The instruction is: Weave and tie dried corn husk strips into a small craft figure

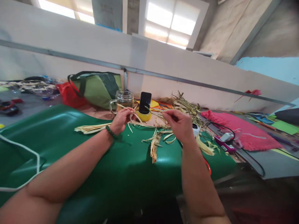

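Note:
My left hand [121, 119], with a green bead bracelet at the wrist, is closed in a pinch on pale dried leaf strips [136, 115]. My right hand [178, 124] is also closed, pinching the other end of the same thin strips. Both hands hover above a green mat [98, 155]. More dried strips lie on the mat: a bundle [92, 127] left of my left hand and a curled brown piece [154, 147] below my right hand.
Behind the hands stand a glass mug [122, 100], a black phone [145, 102] propped in a yellow tape roll [144, 116], and a heap of dried stalks [185, 105]. A green bag [98, 87] sits at left, a pink cloth [243, 130] at right, a white cord [21, 149] on the mat.

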`<control>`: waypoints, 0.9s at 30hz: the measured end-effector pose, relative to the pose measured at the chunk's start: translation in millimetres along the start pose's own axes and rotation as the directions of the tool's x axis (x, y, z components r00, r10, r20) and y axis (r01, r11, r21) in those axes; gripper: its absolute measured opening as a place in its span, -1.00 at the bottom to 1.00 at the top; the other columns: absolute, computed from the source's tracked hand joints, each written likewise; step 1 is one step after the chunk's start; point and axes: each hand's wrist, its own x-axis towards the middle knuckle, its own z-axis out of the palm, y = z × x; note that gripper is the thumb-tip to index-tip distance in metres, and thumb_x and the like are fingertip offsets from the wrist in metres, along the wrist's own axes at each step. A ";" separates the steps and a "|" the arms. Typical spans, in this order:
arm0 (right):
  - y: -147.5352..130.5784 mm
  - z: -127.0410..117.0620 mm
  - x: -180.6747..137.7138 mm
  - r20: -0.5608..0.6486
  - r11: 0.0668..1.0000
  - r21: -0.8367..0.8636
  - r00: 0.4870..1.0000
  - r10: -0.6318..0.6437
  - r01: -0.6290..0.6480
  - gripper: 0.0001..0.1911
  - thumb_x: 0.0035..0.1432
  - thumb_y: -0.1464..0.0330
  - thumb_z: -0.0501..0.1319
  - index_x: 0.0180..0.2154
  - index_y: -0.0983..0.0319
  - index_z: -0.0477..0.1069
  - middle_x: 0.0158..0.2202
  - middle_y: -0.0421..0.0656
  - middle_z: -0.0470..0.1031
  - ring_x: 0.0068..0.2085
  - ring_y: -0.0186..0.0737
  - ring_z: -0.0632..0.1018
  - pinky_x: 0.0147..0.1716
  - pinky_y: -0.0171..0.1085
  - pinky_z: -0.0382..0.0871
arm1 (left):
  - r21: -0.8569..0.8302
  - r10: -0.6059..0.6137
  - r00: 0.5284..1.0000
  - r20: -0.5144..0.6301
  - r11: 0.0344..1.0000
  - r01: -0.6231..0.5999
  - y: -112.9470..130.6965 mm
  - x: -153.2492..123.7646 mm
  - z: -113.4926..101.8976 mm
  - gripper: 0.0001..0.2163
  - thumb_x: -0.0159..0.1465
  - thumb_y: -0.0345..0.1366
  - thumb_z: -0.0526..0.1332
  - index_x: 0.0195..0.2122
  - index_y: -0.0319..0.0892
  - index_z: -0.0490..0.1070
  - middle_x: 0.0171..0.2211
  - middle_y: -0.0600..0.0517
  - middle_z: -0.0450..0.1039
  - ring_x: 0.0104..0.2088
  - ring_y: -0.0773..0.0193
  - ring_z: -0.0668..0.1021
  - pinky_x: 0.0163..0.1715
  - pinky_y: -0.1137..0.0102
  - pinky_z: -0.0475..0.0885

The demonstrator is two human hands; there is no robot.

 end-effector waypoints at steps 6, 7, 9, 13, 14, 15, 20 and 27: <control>32.6 -64.2 -62.8 0.135 0.661 -0.736 0.924 0.357 -0.148 -0.85 0.10 0.31 0.15 -0.37 0.17 0.49 -0.41 -0.14 0.54 -0.37 -0.17 0.51 -0.39 -0.25 0.26 | 0.008 -0.083 0.988 0.132 0.997 0.082 0.3 -2.4 0.6 -0.88 -0.10 -0.43 0.24 -0.50 -0.25 0.35 -0.57 0.10 0.42 -0.56 0.41 0.47 -0.48 0.51 0.38; 39.7 -70.0 -77.4 0.113 0.553 -0.817 0.892 0.437 -0.167 -0.87 0.09 0.34 0.15 -0.38 0.18 0.48 -0.39 -0.10 0.54 -0.36 -0.15 0.52 -0.40 -0.25 0.26 | 0.017 -0.091 0.985 0.148 0.996 0.090 -0.2 -2.5 0.7 -0.88 -0.10 -0.42 0.25 -0.50 -0.25 0.35 -0.58 0.09 0.43 -0.56 0.40 0.48 -0.48 0.50 0.38; 51.4 -77.4 -103.8 0.066 0.376 -0.906 0.814 0.577 -0.193 -0.85 0.10 0.35 0.15 -0.32 0.21 0.49 -0.34 -0.03 0.54 -0.31 -0.06 0.54 -0.41 -0.22 0.28 | 0.032 -0.106 0.979 0.174 0.994 0.102 -0.9 -2.7 0.9 -0.88 -0.11 -0.41 0.26 -0.51 -0.25 0.36 -0.59 0.08 0.43 -0.56 0.39 0.49 -0.50 0.51 0.38; 52.8 -73.3 -128.5 0.075 0.390 -0.908 0.856 0.512 -0.153 -0.74 0.16 0.37 0.12 -0.12 0.26 0.46 -0.17 0.04 0.51 -0.10 0.01 0.51 -0.15 -0.13 0.33 | 0.049 -0.117 0.965 0.235 0.993 0.109 -1.2 -3.8 1.6 -0.86 -0.13 -0.40 0.29 -0.52 -0.24 0.35 -0.60 0.11 0.41 -0.58 0.42 0.47 -0.54 0.53 0.35; 47.6 -67.5 -128.3 0.087 0.436 -0.889 0.880 0.467 -0.144 -0.72 0.18 0.35 0.11 -0.10 0.27 0.45 -0.13 0.04 0.50 -0.06 0.01 0.49 -0.08 -0.12 0.31 | 0.046 -0.116 0.963 0.245 0.993 0.108 -1.1 -3.8 1.5 -0.85 -0.13 -0.40 0.30 -0.52 -0.24 0.35 -0.60 0.11 0.41 -0.57 0.42 0.47 -0.54 0.54 0.36; 40.6 -59.7 -126.5 0.100 0.489 -0.861 0.894 0.436 -0.142 -0.70 0.20 0.30 0.09 -0.08 0.26 0.44 -0.10 0.03 0.49 -0.04 0.01 0.48 -0.05 -0.12 0.30 | 0.043 -0.115 0.961 0.252 0.993 0.108 -1.2 -3.6 1.3 -0.85 -0.13 -0.40 0.30 -0.52 -0.24 0.35 -0.60 0.11 0.41 -0.56 0.42 0.47 -0.53 0.54 0.36; 0.9 4.7 -110.7 0.301 0.695 -0.711 0.848 0.436 -0.106 -0.36 0.18 0.04 0.07 0.18 0.28 0.20 -0.05 0.06 0.49 -0.04 0.04 0.49 -0.13 -0.12 0.36 | 0.050 -0.111 0.966 0.236 0.994 0.102 -1.9 0.9 -2.8 -0.85 -0.12 -0.39 0.29 -0.51 -0.25 0.34 -0.62 0.09 0.40 -0.59 0.43 0.46 -0.55 0.55 0.34; 0.1 85.5 -58.6 0.455 0.752 -0.658 0.781 0.428 -0.029 -0.51 0.24 0.26 0.04 0.15 0.33 0.22 0.05 0.12 0.43 0.05 0.08 0.42 -0.09 -0.10 0.30 | 0.019 -0.081 0.968 0.238 0.997 0.078 -1.2 6.5 -10.0 -0.81 -0.12 -0.37 0.30 -0.47 -0.23 0.33 -0.57 0.10 0.43 -0.59 0.44 0.44 -0.54 0.53 0.35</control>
